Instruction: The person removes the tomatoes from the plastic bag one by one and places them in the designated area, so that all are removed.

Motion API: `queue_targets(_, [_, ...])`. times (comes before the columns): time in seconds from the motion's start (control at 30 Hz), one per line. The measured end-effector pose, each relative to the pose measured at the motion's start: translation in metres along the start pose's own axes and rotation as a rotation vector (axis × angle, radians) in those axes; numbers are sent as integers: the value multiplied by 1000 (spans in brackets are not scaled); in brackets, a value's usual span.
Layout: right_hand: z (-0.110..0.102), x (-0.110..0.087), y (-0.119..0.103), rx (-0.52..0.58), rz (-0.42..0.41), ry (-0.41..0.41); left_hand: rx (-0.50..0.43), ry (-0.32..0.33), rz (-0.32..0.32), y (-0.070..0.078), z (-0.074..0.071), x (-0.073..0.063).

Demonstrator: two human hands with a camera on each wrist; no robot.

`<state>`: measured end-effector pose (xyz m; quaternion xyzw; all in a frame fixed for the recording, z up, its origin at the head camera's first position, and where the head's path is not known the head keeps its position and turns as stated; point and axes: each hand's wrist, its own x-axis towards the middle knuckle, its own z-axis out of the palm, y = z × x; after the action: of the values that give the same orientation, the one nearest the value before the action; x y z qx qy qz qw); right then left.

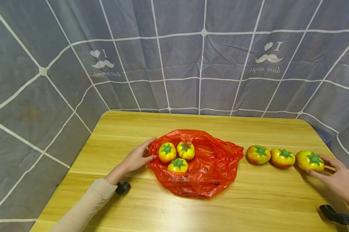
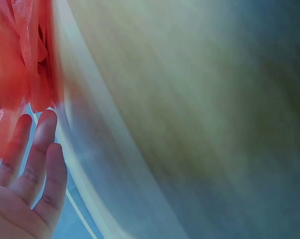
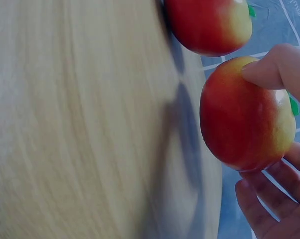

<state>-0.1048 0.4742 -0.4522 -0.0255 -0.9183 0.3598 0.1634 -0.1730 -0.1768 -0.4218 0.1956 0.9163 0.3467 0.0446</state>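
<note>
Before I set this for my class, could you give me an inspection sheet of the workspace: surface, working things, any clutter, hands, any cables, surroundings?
Surface: wood-grain table, with glare near its front.
Working things: open red bag with three fruits inside; three more fruits in a row, on the bag's right.
Clutter: nothing seen.
Left hand: at the bag's left edge, fingers fairly straight.
Right hand: holds the row's far-right fruit between thumb and fingers.
Cables: nothing seen.
Surroundings: grey cloth with white lines and mirrored lettering, behind the table and at both sides.
</note>
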Motion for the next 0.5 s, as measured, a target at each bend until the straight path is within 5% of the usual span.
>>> queue_targets(0.5, [1,-3,6,44,22,-78,2,-5,11,-2,0,2])
